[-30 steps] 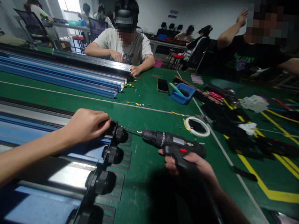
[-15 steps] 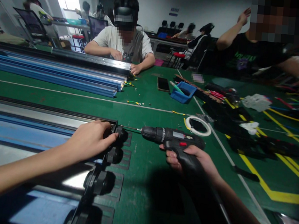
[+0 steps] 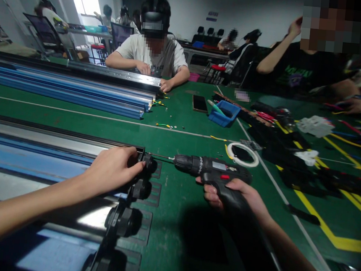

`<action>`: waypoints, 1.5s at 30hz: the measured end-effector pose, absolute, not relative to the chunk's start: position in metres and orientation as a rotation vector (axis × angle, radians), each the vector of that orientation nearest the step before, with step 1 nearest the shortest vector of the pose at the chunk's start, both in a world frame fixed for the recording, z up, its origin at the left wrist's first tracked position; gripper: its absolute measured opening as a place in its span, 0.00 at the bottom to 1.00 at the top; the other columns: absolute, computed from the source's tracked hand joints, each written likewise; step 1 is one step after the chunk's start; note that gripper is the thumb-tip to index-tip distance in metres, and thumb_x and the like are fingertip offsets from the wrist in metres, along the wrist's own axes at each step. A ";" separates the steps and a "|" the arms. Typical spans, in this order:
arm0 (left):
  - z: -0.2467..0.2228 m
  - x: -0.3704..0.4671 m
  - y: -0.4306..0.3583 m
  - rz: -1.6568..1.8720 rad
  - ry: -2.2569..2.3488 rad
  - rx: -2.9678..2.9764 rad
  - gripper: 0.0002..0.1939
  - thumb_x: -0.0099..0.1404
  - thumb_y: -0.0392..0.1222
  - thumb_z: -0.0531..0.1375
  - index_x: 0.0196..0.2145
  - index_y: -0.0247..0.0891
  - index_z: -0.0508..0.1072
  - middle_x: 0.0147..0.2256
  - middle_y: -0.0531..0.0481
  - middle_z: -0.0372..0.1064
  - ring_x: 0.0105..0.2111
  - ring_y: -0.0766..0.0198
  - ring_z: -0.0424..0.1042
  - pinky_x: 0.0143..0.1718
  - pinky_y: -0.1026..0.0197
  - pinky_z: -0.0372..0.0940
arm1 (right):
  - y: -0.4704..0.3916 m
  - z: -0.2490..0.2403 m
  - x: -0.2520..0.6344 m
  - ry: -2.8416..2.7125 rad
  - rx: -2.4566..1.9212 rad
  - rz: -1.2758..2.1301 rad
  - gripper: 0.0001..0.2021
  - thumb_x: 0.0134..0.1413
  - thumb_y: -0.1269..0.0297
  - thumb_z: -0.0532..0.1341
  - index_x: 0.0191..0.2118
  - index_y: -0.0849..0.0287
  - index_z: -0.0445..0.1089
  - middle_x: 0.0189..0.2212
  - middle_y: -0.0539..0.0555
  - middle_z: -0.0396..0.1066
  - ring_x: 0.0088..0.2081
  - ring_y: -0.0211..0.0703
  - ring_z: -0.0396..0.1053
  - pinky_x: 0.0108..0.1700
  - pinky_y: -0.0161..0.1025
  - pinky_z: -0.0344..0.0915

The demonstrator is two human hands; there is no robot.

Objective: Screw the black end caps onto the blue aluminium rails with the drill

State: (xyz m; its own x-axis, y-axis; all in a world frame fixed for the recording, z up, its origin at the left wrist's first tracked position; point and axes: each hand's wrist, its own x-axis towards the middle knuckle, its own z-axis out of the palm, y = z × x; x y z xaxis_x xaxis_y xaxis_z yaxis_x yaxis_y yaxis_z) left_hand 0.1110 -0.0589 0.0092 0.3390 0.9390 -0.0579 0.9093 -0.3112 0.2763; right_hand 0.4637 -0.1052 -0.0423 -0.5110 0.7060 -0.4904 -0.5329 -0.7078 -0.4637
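Note:
My right hand (image 3: 236, 195) is wrapped around the handle of a black cordless drill (image 3: 215, 168). Its long thin bit (image 3: 161, 156) points left and reaches the black end cap (image 3: 141, 152) of the farthest long metal profile (image 3: 72, 143). On that same end lies my left hand (image 3: 115, 163), its fingers curled over and its thumb against a black cable gland (image 3: 148, 161); the fingertips are partly hidden. Nearer to me, several blue and silver profiles (image 3: 61, 159) lie side by side, each with a black gland (image 3: 141, 188) and a slotted black tab (image 3: 154, 194) at its end.
Across the green table (image 3: 173, 219) a person (image 3: 156, 53) works at another stack of profiles (image 3: 108, 97). A blue bin (image 3: 223, 114), a phone (image 3: 199, 104) and a white tape roll (image 3: 242, 154) lie beyond the drill. At right are wires, black parts and another person (image 3: 303, 70).
The whole view has shifted slightly. The drill bit and both hands keep the same place against the end cap. The person at right has lowered an outstretched hand towards the wires.

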 end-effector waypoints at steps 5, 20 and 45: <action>0.009 0.111 -0.059 0.165 1.671 2.347 0.21 0.71 0.59 0.52 0.32 0.40 0.71 0.30 0.48 0.75 0.28 0.57 0.72 0.27 0.59 0.50 | -0.104 -0.049 0.469 -0.333 -0.871 2.220 0.27 0.46 0.66 0.61 0.55 0.68 0.71 0.33 0.56 0.70 0.32 0.42 0.71 0.32 0.35 0.74; 0.010 0.111 -0.060 0.168 1.683 2.317 0.20 0.70 0.59 0.53 0.32 0.41 0.70 0.29 0.48 0.74 0.28 0.56 0.72 0.27 0.59 0.50 | -0.105 -0.048 0.468 -0.391 -0.865 2.200 0.28 0.46 0.65 0.63 0.55 0.69 0.70 0.33 0.56 0.70 0.34 0.42 0.71 0.34 0.34 0.73; 0.006 0.112 -0.057 0.046 1.700 2.439 0.26 0.75 0.61 0.44 0.34 0.41 0.71 0.29 0.45 0.75 0.31 0.52 0.75 0.28 0.58 0.52 | -0.106 -0.049 0.466 -0.467 -0.887 2.185 0.24 0.47 0.67 0.65 0.52 0.69 0.73 0.32 0.55 0.69 0.32 0.40 0.71 0.33 0.32 0.73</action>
State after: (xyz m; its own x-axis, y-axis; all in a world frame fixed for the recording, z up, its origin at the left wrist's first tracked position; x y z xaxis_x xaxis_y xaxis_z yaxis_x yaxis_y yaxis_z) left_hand 0.1116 -0.0569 0.0062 0.3505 0.9339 -0.0705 0.9288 -0.3369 0.1547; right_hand 0.4659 -0.1055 -0.0491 -0.5029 0.7361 -0.4531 -0.4865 -0.6743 -0.5555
